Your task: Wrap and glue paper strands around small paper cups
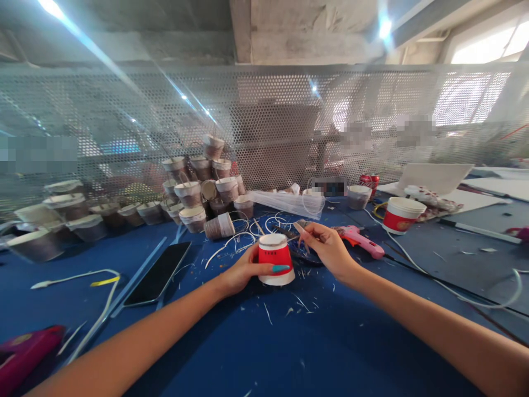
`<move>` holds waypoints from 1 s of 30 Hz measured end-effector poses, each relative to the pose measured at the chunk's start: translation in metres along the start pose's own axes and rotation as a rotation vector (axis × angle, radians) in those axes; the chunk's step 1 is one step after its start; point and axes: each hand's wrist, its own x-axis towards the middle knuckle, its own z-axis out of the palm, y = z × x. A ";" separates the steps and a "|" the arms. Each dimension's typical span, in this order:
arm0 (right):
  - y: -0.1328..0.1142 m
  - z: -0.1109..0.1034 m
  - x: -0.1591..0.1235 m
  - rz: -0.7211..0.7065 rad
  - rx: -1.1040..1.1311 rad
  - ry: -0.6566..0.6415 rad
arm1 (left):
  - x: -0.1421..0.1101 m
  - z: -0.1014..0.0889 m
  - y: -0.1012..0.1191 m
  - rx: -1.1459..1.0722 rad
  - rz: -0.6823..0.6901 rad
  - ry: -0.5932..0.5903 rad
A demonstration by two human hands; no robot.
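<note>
My left hand (243,271) is closed round a red and white paper cup (275,255), turned upside down, its narrow base upward. The thumb, with a teal nail, lies across the red side. Just right of the cup, my right hand (326,248) pinches a small thin pale strip (300,229) between its fingertips; its exact kind is unclear. Behind the right hand lies a pink glue gun (361,241). Loose white cord (237,236) curls over the table beyond the cup.
Many brown-and-white cups (190,193) stand stacked at the back left, before a perforated metal screen (273,121). A phone (159,274) and a magenta tool (31,353) lie left. Another red and white cup (403,215) stands right. Scraps dot the blue table (314,347).
</note>
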 end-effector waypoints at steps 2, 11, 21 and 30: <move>0.000 0.001 0.000 0.008 0.008 -0.005 | 0.000 0.001 0.000 -0.005 -0.003 0.003; 0.003 0.003 -0.001 0.031 0.006 -0.025 | -0.002 0.003 0.004 -0.013 -0.037 -0.066; 0.000 0.008 -0.003 0.036 -0.026 -0.043 | -0.003 0.003 0.006 -0.031 -0.043 -0.117; -0.001 0.009 -0.004 0.017 -0.041 -0.042 | -0.003 0.001 0.004 -0.028 -0.054 -0.131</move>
